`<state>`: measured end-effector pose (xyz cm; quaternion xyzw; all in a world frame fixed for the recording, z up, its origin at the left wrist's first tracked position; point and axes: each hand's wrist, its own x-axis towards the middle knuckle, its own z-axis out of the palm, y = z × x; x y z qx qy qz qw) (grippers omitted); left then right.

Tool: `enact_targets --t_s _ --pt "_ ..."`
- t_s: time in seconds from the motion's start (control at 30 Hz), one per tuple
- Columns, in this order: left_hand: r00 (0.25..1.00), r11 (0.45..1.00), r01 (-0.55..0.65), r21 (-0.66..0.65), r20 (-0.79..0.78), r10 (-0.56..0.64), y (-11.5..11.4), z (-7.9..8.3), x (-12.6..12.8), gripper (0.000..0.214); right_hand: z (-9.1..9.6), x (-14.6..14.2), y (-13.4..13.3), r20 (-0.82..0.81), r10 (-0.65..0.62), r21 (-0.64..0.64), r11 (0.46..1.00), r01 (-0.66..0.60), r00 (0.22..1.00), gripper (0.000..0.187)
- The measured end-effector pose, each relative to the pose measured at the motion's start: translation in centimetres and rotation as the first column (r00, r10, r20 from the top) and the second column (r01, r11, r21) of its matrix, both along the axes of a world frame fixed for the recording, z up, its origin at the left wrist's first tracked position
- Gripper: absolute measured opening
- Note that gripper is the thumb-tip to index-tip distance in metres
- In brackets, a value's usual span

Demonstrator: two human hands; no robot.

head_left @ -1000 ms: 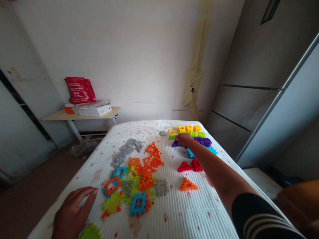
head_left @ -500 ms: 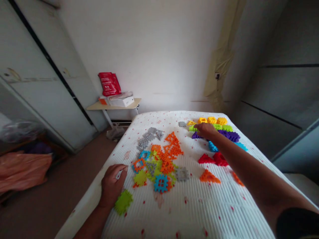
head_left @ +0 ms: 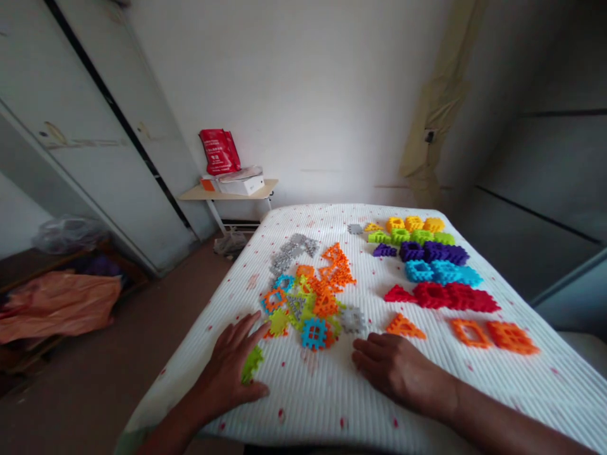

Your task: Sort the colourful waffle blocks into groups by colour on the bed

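My left hand (head_left: 230,370) lies flat with spread fingers on the white ribbed mattress (head_left: 360,404), partly covering a lime green toothed tile (head_left: 252,363). My right hand (head_left: 396,370) rests on the mattress with loosely curled fingers and nothing in it, just below a grey tile (head_left: 352,320) and an orange triangle (head_left: 404,327). A mixed heap of plastic tiles (head_left: 308,297) lies between and beyond the hands. To the right the tiles lie in rows by colour: yellow (head_left: 413,224), green (head_left: 410,237), purple (head_left: 429,253), blue (head_left: 443,272), red (head_left: 448,297), orange (head_left: 493,333).
A small side table (head_left: 227,193) with a red bag (head_left: 219,150) and white boxes stands by the far wall. Wardrobe doors (head_left: 80,145) line the left. An orange cloth (head_left: 57,303) lies on the floor at left. A grey cabinet (head_left: 545,170) stands at right.
My right hand has pulled back from the far coloured rows to the near part of the mattress. My left hand has opened flat over the green tile. The view has swung left.
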<state>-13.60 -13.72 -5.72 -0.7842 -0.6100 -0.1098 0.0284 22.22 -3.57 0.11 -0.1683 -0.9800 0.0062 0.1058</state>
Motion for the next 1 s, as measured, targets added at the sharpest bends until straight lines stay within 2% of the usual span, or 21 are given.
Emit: enact_targets --t_s 0.13,0.27,0.4,0.5,0.67,0.83,1.0 --pt "0.999 0.999 -0.019 0.040 -0.045 0.021 1.8 -0.4 2.0 0.087 -1.1 -0.7 -0.6 0.044 -0.047 -0.054 0.997 0.050 0.998 0.018" --pt "0.999 0.994 -0.041 0.101 -0.012 0.042 4.6 -0.2 4.1 0.086 -1.4 -1.7 0.3 0.026 -0.137 -0.076 0.987 0.138 0.990 0.009" --pt "0.998 0.978 -0.067 0.199 0.033 0.062 7.0 0.0 6.2 0.076 -2.1 -2.5 1.6 -0.036 -0.219 -0.040 0.975 0.217 0.975 0.020" --pt "0.996 0.967 -0.076 0.245 0.056 0.064 8.1 0.1 7.5 0.072 -2.9 -2.8 2.0 -0.103 -0.207 -0.019 0.978 0.206 0.973 0.018" --pt "0.987 0.957 -0.104 0.271 0.146 0.066 8.8 0.0 8.2 0.063 -3.2 -3.2 1.3 -0.141 -0.134 -0.022 0.991 0.132 0.981 0.021" --pt "0.945 0.940 -0.146 0.309 0.326 0.039 8.6 -0.3 8.0 0.051 -2.9 -3.5 1.2 -0.132 -0.123 -0.016 0.992 0.122 0.984 0.019" --pt "0.910 0.913 -0.224 0.342 0.409 0.070 8.4 -0.3 7.8 0.044 -3.3 -3.6 1.5 -0.146 -0.124 0.002 0.992 0.126 0.982 0.020"
